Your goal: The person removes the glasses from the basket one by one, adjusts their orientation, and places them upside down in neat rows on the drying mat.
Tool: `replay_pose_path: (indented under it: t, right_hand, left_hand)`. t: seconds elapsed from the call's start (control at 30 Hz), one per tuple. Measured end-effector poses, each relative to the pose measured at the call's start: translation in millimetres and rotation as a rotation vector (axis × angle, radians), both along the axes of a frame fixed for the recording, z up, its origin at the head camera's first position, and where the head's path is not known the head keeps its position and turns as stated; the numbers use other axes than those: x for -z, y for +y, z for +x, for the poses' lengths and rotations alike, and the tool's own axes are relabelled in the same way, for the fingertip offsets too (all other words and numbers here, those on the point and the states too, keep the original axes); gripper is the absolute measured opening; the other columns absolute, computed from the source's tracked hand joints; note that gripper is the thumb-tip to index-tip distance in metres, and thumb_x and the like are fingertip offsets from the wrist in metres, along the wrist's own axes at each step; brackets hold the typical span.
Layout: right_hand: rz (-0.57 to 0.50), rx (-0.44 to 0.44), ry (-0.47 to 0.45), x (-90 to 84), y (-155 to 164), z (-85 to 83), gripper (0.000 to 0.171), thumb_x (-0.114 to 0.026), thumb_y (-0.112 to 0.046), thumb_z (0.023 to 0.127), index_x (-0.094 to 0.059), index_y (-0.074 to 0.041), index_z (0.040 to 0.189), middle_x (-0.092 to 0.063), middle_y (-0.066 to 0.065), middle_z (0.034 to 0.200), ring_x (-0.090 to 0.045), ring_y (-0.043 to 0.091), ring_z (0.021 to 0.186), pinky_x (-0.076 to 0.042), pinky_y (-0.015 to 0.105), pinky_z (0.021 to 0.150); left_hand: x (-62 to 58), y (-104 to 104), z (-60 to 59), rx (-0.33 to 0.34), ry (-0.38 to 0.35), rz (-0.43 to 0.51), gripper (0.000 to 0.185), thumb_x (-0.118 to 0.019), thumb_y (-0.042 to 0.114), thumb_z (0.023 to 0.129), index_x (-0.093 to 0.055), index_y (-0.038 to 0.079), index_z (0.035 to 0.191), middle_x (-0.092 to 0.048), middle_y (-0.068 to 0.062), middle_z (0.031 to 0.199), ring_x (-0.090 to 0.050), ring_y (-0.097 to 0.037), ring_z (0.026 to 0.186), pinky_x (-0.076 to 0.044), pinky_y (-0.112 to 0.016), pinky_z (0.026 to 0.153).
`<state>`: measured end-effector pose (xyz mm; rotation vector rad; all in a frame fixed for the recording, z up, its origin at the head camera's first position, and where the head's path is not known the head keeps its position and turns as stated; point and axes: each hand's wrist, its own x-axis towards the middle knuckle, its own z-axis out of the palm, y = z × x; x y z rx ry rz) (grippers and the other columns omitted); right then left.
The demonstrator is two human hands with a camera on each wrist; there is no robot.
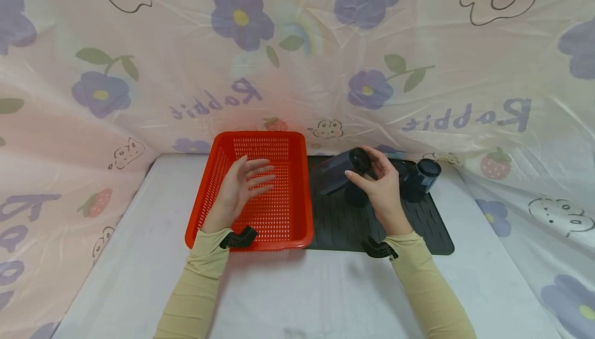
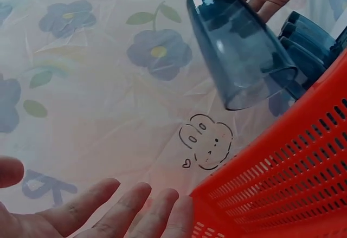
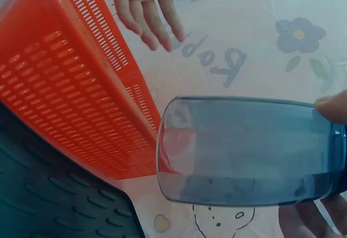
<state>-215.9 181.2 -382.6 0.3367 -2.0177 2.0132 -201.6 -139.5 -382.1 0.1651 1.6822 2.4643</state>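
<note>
Head view: a person's two hands work over a grey desk (image 1: 297, 287) draped behind with a printed plastic sheet (image 1: 418, 44).
Right hand (image 1: 378, 186): its grip is clamped on a blue tumbler (image 1: 337, 172), fingertips and thumb round the base end.
Blue tumbler: lifted and tipped on its side, open mouth toward 9 o'clock, over the near-left part of the black mat (image 1: 427, 230), just right of the basket's right wall.
Left hand (image 1: 241, 186): fingers straight and spread apart, holding nothing, above the inside of the red basket (image 1: 211, 194).
Red basket: perforated, at 9 o'clock of the mat, touching its left edge.
Other tumblers (image 1: 420, 178): dark blue, lying on the mat at 3 o'clock of the right hand; how many, I cannot tell.
Writing: the sheet bears "Rabbit" in purple letters, seen mirror-reversed, with purple flowers, strawberries and small rabbit faces.
Left wrist view: the tumbler (image 2: 238, 53) hangs mouth-down above the basket rim (image 2: 282, 156).
Right wrist view: the tumbler (image 3: 249, 151) fills the frame, the basket (image 3: 65, 86) beyond it.
</note>
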Motion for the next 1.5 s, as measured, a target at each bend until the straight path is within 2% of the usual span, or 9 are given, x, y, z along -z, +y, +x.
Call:
replay_pose_path:
  t: [0.2, 0.33, 0.43, 0.57, 0.73, 0.93, 1.13, 1.27, 1.5]
  right_hand:
    - [0.105, 0.041, -0.017, -2.3, -3, 2.5, 0.065, -0.080, -0.002, 0.076, -0.052, -0.008, 0.134, -0.050, 0.007, 0.128, -0.052, 0.020, 0.112, -0.047, 0.039, 0.094]
    - [0.182, 0.062, -0.004, -12.8, -9, 11.3, 0.064, -0.080, -0.002, 0.076, -0.051, -0.004, 0.134, -0.052, 0.010, 0.127, -0.052, 0.020, 0.109, -0.045, 0.045, 0.095]
    - [0.234, 0.079, 0.012, -17.4, -14, 16.6, 0.063, -0.080, -0.002, 0.076, -0.052, -0.003, 0.133, -0.053, 0.013, 0.126, -0.053, 0.022, 0.107, -0.045, 0.048, 0.095]
    - [0.257, 0.078, 0.026, -15.9, -18, 17.7, 0.063, -0.080, -0.002, 0.076, -0.053, -0.004, 0.132, -0.054, 0.014, 0.125, -0.053, 0.026, 0.108, -0.044, 0.051, 0.096]
    - [0.278, 0.077, 0.038, -13.7, -21, 17.4, 0.063, -0.081, -0.001, 0.075, -0.054, -0.004, 0.132, -0.053, 0.016, 0.126, -0.053, 0.028, 0.108, -0.044, 0.051, 0.095]
    - [0.313, 0.078, 0.058, -11.9, -24, 16.5, 0.063, -0.081, 0.001, 0.074, -0.054, -0.004, 0.131, -0.055, 0.017, 0.124, -0.055, 0.030, 0.109, -0.045, 0.051, 0.095]
    - [0.361, 0.079, 0.101, -8.7, -29, 16.9, 0.064, -0.080, 0.004, 0.074, -0.053, 0.000, 0.132, -0.055, 0.020, 0.123, -0.055, 0.032, 0.109, -0.046, 0.051, 0.093]
    - [0.371, 0.067, 0.119, -2.7, -30, 14.1, 0.064, -0.080, 0.005, 0.073, -0.053, 0.001, 0.131, -0.056, 0.020, 0.121, -0.055, 0.032, 0.108, -0.047, 0.049, 0.092]
    - [0.368, 0.072, 0.109, 32.1, -22, -9.7, 0.068, -0.084, -0.002, 0.071, -0.054, -0.004, 0.132, -0.058, 0.015, 0.121, -0.055, 0.030, 0.108, -0.047, 0.050, 0.091]
  left_hand:
    - [-0.3, -6, -1.7, -0.001, 0.029, 0.001, 0.061, -0.033, 0.050, 0.101, -0.053, 0.001, 0.130, -0.050, -0.023, 0.134, -0.044, -0.047, 0.123, -0.040, -0.052, 0.099]
    - [0.0, -8, -1.6, 0.010, 0.030, 0.000, 0.064, -0.032, 0.050, 0.101, -0.049, -0.003, 0.134, -0.050, -0.023, 0.134, -0.045, -0.046, 0.123, -0.038, -0.055, 0.101]
    - [-0.8, -8, -0.2, 0.023, 0.024, 0.006, 0.068, -0.031, 0.050, 0.102, -0.040, -0.007, 0.138, -0.044, -0.028, 0.138, -0.043, -0.046, 0.124, -0.036, -0.055, 0.102]
    - [-0.6, -10, 0.7, 0.021, 0.018, 0.007, 0.071, -0.030, 0.050, 0.102, -0.036, -0.009, 0.140, -0.037, -0.032, 0.141, -0.043, -0.046, 0.125, -0.038, -0.053, 0.102]
    - [3.4, -13, -2.8, 0.019, 0.018, 0.009, 0.067, -0.030, 0.051, 0.102, -0.043, -0.005, 0.137, -0.038, -0.031, 0.140, -0.045, -0.044, 0.124, -0.040, -0.050, 0.100]
    - [2.5, -12, -1.7, 0.019, 0.009, 0.045, 0.061, -0.031, 0.050, 0.102, -0.050, 0.000, 0.132, -0.050, -0.022, 0.133, -0.041, -0.046, 0.126, -0.040, -0.050, 0.101]
    - [-2.9, -12, 0.7, 0.021, 0.003, 0.054, 0.068, -0.029, 0.051, 0.102, -0.041, -0.005, 0.138, -0.050, -0.020, 0.132, -0.038, -0.047, 0.127, -0.038, -0.051, 0.102]
    - [-3.7, -12, 0.6, 0.022, -0.002, 0.053, 0.068, -0.029, 0.051, 0.102, -0.040, -0.005, 0.139, -0.049, -0.020, 0.133, -0.038, -0.047, 0.127, -0.038, -0.051, 0.102]
    - [-1.7, -12, 0.7, 0.026, 0.010, 0.066, 0.069, -0.029, 0.051, 0.102, -0.038, -0.007, 0.139, -0.051, -0.019, 0.130, -0.038, -0.048, 0.127, -0.037, -0.052, 0.102]
